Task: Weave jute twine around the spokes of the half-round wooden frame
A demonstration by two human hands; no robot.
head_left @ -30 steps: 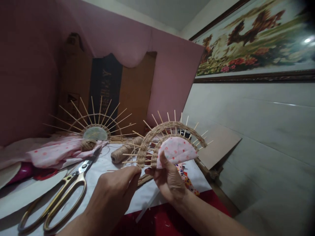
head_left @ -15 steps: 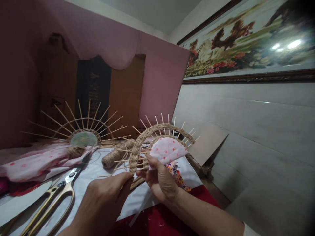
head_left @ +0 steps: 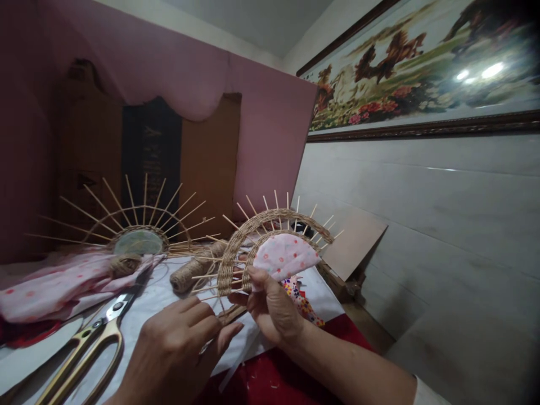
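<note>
My right hand [head_left: 274, 306] pinches a half-round woven fan frame [head_left: 248, 228] near its lower left end, thumb on the front and fingers behind. Thin sticks radiate through its two twine bands, and pink dotted cloth [head_left: 287, 253] covers its middle. Just below the frame's left end is my left hand [head_left: 181, 340], its fingers curled and its thumb stretched out. A strand of jute twine [head_left: 221, 304] runs down behind those curled fingers; the grip itself is hidden. A roll of jute twine [head_left: 188, 275] lies behind the left hand.
Large gold-handled scissors [head_left: 103, 329] lie on the white table cover at left. Behind them are pink dotted fabric [head_left: 54, 284], a small twine ball [head_left: 125, 264] and another stick frame [head_left: 139, 242]. Flowered cloth [head_left: 306, 304] lies beyond my right wrist. A board [head_left: 356, 244] leans near the wall.
My left hand has moved down and away from the frame's lower left end, and its thumb has spread. My right hand keeps its hold on the frame. The view has shifted slightly.
</note>
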